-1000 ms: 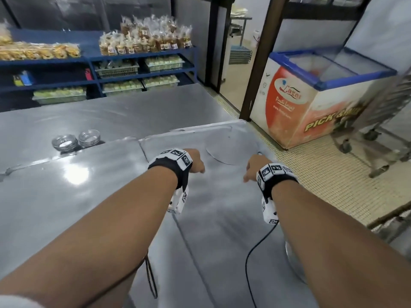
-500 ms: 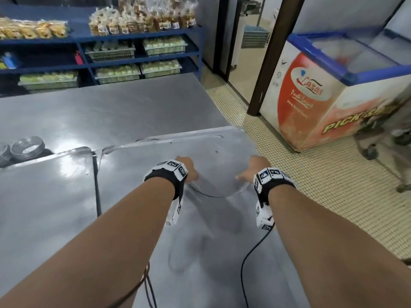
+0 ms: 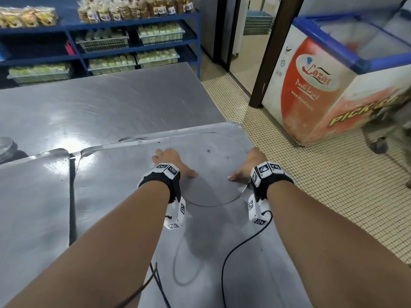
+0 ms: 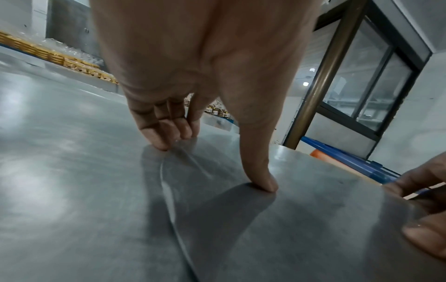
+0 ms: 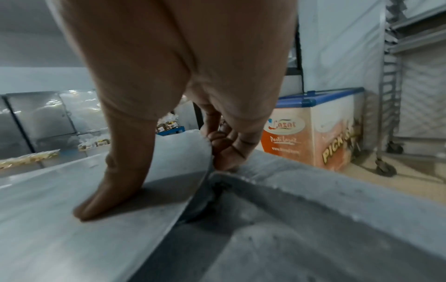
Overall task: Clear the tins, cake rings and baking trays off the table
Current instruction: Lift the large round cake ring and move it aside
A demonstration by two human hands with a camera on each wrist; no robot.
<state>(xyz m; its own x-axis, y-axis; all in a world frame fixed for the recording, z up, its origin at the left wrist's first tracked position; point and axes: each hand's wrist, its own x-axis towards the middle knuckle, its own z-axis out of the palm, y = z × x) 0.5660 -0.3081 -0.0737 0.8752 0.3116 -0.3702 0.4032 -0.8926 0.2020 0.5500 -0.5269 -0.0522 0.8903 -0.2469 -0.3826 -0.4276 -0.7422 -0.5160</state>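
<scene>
A round metal disc (image 3: 213, 174) lies flat on the baking tray (image 3: 124, 196) in front of me, near its far right corner. My left hand (image 3: 171, 162) sits on the disc's left edge, my right hand (image 3: 249, 165) on its right edge. A second tray (image 3: 33, 207) lies just left of the first. Both rest on the table (image 3: 111, 103). Shelves (image 3: 133, 47) stand behind the table, and a chest freezer (image 3: 333, 85) stands on the floor to my right.
</scene>
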